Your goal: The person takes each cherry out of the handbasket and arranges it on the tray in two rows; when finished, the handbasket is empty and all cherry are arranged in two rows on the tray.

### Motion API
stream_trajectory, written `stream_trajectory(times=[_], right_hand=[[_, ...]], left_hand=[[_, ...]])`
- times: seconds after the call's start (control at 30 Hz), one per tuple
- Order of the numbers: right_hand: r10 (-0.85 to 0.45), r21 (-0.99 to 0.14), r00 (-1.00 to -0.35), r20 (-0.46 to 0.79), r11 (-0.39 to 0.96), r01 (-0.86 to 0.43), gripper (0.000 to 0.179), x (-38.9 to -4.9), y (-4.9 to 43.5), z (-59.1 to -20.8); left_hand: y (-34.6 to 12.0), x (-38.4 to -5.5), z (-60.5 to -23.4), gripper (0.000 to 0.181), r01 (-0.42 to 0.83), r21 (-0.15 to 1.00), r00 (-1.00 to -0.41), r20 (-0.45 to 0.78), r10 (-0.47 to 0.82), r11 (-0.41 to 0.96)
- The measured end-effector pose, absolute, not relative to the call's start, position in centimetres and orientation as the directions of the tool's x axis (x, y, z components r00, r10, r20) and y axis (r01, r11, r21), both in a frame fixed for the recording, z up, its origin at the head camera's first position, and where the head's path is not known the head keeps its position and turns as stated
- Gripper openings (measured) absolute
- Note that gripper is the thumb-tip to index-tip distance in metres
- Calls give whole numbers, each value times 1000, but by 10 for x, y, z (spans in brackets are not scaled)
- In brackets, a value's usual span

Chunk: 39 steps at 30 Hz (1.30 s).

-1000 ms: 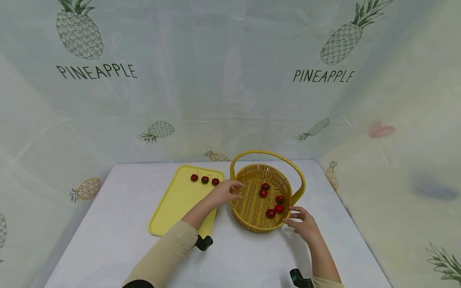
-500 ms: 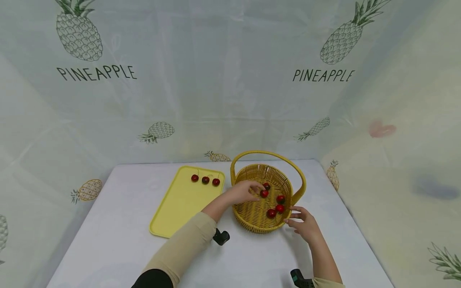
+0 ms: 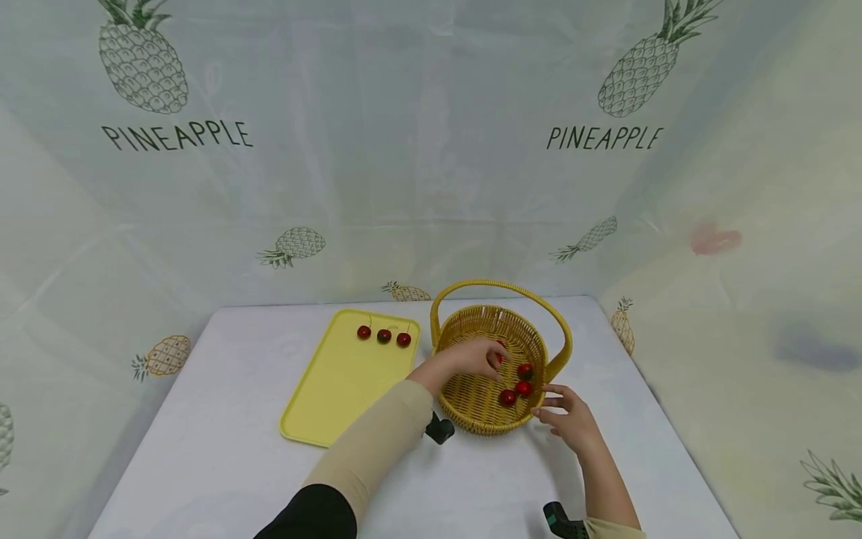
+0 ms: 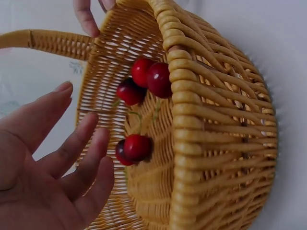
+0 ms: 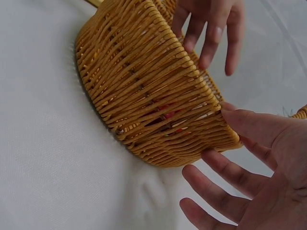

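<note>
A yellow wicker basket [image 3: 481, 427] with a tall handle holds several red cherries [image 3: 508, 397]. My left hand [image 3: 480, 358] reaches in over its left side, partly covering a pair of cherries in the head view. In the left wrist view its fingers are spread and loosely bent, with nothing between them, beside the cherry pair [image 4: 137, 147]. A group of three cherries [image 4: 159, 80] lies farther along the basket floor. At the right side of the rim my right hand [image 3: 572, 421] holds the basket, thumb [image 5: 254, 125] at the edge and other fingers spread along the outer wall.
Left of the basket lies a yellow tray [image 3: 330, 389] with three stemmed cherries [image 3: 384, 336] in a row at its far end. Both stand on a white table [image 3: 202, 419]. Pineapple-print cloth [image 3: 404, 150] hangs behind and at the sides.
My left hand has moved right, from the basket's left rim to over the cherry pair inside. The right hand stays at the rim, and the basket has hardly moved.
</note>
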State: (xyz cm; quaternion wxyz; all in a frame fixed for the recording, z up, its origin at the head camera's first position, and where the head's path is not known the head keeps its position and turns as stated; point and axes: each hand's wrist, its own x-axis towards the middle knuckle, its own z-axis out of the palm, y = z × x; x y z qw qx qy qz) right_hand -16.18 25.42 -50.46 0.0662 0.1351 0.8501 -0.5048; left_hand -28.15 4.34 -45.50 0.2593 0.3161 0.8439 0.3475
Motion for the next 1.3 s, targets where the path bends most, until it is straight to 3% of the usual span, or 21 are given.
stream_trajectory(times=[0.37,0.67,0.93,1.3], right_hand=[[160,-842,-953,-257,448,302,54,-162,254,-505],[155,-843,-953,-260,446,302,55,-163,255,-504],[158,-844,-952,-262,441,306,54,-163,255,-503],[163,-849,-951,-263,429,309,53,-162,255,-505]], left_hand=[[52,-288,-466,38,384,692,-566,-347,748,611],[54,-286,-470,45,262,740,-440,-479,759,619],[59,-284,-479,49,187,765,-424,-503,753,616],[64,-281,-484,39,205,735,-486,-497,719,646]])
